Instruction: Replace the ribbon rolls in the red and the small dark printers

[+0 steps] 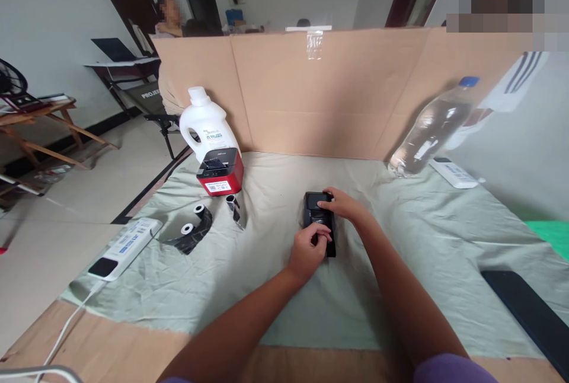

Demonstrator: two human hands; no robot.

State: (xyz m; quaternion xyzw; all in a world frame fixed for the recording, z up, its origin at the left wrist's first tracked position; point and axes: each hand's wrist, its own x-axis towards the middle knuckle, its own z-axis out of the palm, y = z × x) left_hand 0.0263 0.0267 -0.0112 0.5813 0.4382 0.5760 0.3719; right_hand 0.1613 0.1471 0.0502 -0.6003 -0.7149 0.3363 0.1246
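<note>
A black handheld device [313, 200], longer than wide, lies on the cloth in front of me. My right hand [341, 205] grips its far end, with the thumb on the upper face and the fingers over the far edge. Over the middle of the device is my left hand [310, 248]. Its fingertips are pinched together, and whatever they may hold is hidden. Something shiny shows in the device just beyond the left fingers. Both hands cover much of the near half.
Left of the device lie small black-and-white rolls [200, 212], a red and black box-shaped machine [221, 172] and a white jug [207, 125]. Power strips [127, 249] sit at both sides. A tilted water bottle [433, 131], cardboard screen [320, 95] and dark phone [528, 312] surround the cloth. People are beyond.
</note>
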